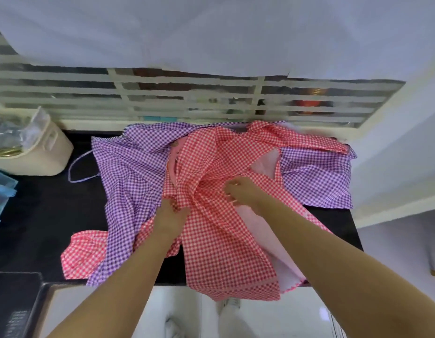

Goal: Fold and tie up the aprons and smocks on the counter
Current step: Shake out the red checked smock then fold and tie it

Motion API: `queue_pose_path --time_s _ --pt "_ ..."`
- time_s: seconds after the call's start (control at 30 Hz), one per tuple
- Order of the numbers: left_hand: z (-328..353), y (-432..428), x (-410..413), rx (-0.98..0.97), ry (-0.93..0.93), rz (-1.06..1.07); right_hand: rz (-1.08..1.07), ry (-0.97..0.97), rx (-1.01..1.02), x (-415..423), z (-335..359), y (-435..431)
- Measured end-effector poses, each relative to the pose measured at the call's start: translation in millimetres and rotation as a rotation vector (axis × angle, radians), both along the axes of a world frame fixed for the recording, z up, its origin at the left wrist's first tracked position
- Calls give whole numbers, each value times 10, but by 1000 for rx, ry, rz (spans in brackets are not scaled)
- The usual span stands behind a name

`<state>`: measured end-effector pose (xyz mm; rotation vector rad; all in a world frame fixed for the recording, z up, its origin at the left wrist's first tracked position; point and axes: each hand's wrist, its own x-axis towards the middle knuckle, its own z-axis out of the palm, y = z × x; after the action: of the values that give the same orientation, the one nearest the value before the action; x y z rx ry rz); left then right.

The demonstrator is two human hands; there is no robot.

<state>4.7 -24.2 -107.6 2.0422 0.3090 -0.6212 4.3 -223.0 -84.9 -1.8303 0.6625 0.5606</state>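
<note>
While the red gingham smock [211, 235] sprawls crumpled over the near edge of the black counter [40, 211], my left hand [171, 217] pinches a bunched fold of it. My right hand [243, 192] grips the cloth just to the right. The purple gingham smock [128, 172] lies tangled underneath, and a cream tub [40, 152] sits far left.

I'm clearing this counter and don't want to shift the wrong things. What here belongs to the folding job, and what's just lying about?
Job: red garment, purple garment, left hand and right hand gripping the red one.
Lying about: cream bin, blue tray, both on the left.
</note>
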Motion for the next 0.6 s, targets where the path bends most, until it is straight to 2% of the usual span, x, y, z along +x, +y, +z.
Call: queue_pose_path --time_s 0.07,0.17,0.23,0.3,0.4,0.43,0.5,0.6 --pt "-53 -90 72 -44 48 43 -2 17 61 200 -17 -23" --pt "-91 -176 162 -11 -72 0 -43 59 214 484 -34 50" --pt "-90 -248 182 -158 -57 -47 -102 33 280 656 -83 104" --pt "-40 -327 171 -313 37 -189 -141 9 236 775 -149 113" --pt "19 -333 204 -335 155 -362 -88 -19 149 813 -226 66" --pt "48 -316 226 -332 184 -334 -71 -25 135 788 -209 53" --pt "106 -247 276 -289 189 -143 -80 -3 150 711 -151 14" --pt "114 -101 344 -131 18 173 -87 38 217 520 -21 -51"
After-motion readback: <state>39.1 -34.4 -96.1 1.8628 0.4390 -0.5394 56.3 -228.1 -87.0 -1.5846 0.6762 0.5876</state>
